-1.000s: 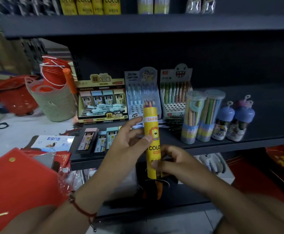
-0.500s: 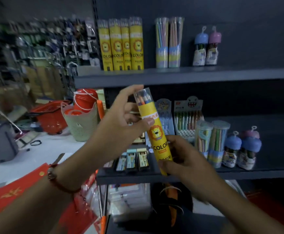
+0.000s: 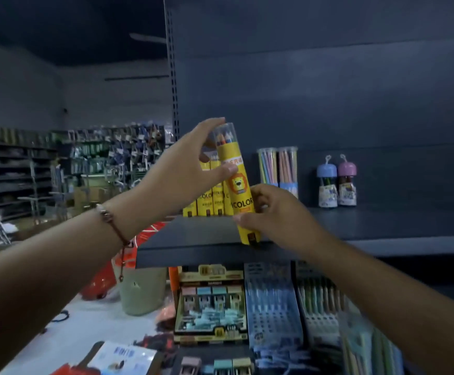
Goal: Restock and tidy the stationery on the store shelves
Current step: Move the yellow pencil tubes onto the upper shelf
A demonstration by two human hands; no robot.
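Holding a yellow pencil tube [image 3: 240, 190] up at the top shelf [image 3: 198, 236] right now, both hands on it. My left hand [image 3: 190, 169] has the upper end, thumb across the front just under the clear cap and the fingers reaching over the top. My right hand [image 3: 277, 212] is pinching the lower part, thumb on the front and the rest curled behind it. The tube leans a bit, its bottom end at the shelf's front edge, and I honestly can't tell whether it's touching the board or just off it.

It's going in beside the row of matching yellow tubes [image 3: 209, 196] already standing further back on the left of the shelf. To the right are two clear pencil tubs [image 3: 278, 169], then two little capped bottles [image 3: 335, 185] a good way off.

On handling: I'd guess it's light, a stiff tube full of colour pencils, so squeezing won't hurt it. The printed wrap looks smooth, maybe a bit slick, and the clear cap [image 3: 224, 132] is the bit I wouldn't trust to carry the weight since it might pop off. Best grip is on the yellow body, low down to steer the base and up top just to steady it. It's tall and narrow, so it'll probably tip easily and could knock the neighbours over if I shove it in.
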